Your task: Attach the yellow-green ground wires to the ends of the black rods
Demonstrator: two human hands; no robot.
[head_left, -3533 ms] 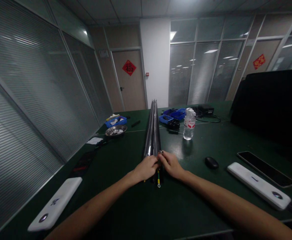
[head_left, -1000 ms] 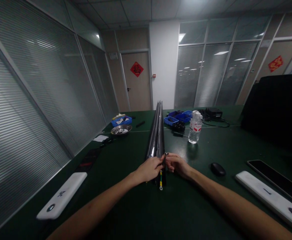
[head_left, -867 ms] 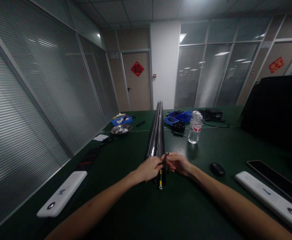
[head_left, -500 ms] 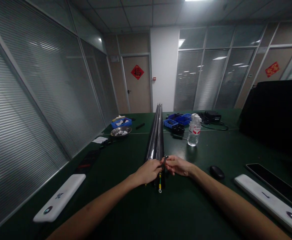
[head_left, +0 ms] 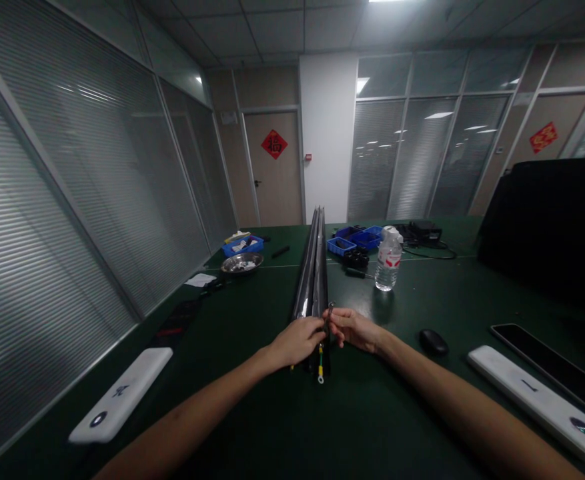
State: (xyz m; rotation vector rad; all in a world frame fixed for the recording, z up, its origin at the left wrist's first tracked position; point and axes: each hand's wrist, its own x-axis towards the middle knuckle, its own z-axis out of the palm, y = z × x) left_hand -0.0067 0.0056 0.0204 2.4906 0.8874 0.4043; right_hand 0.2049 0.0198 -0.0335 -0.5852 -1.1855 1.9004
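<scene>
Your right hand [head_left: 356, 330] pinches a small metal tool [head_left: 331, 309]; your left hand [head_left: 296, 342] covers the dark bars [head_left: 321, 280], grip unclear

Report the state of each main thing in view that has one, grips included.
Dark bars: lying side by side
Metal tool: held, tip up
Left grip: curled over the bars' near end
Right grip: pinching the tool
Green-yellow wire: ring end free
Bottle: upright
Steel bowl: holding white bits
Mouse: untouched
Phone: flat, screen dark
Left door: shut
</scene>
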